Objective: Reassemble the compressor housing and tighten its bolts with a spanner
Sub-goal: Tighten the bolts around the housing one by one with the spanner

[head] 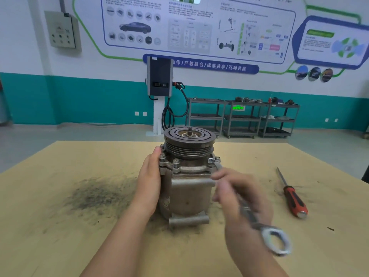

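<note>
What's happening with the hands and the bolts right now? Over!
Left hand steadies compressor. Right hand grips spanner, open end on a flange bolt. Screwdriver lies apart, nothing blocking.

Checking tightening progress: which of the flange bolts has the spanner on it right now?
The bolt at the flange's right edge: the spanner head sits on it, gripped by the right hand. The front-left bolts stand bare.

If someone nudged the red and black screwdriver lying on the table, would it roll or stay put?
The red and black screwdriver would probably roll: its handle looks rounded and it lies free on the flat tan tabletop. It would likely curve rather than run straight, since the handle is thicker than the thin metal shaft. It looks stiff and easy to lift.
</note>
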